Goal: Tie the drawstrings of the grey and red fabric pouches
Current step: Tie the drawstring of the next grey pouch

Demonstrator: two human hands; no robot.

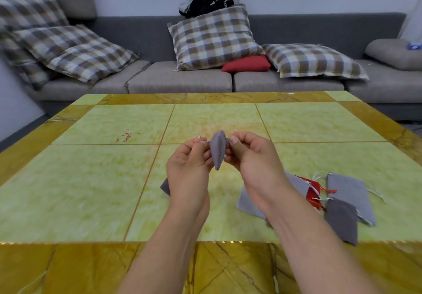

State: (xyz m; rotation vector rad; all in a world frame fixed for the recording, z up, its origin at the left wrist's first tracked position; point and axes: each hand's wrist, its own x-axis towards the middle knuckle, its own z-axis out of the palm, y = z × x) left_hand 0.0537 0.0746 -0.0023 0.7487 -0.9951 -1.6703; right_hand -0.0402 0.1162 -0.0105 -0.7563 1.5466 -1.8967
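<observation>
Green-yellow tiled counter (91,179). Pile of grey and red pouches (319,197) lies right of held grey pouch (218,149), which is above counter centre. Left hand (189,168) and right hand (251,156) each pinch its drawstring (201,139) ends, grip closed.

Both bare forearms reach forward, raised, wrists nearly level. Left hand (188,159) and right hand (247,154) face each other close together, fingers curled, thumb and fingertips pinching. Palms turned inward, knuckles outward.
</observation>
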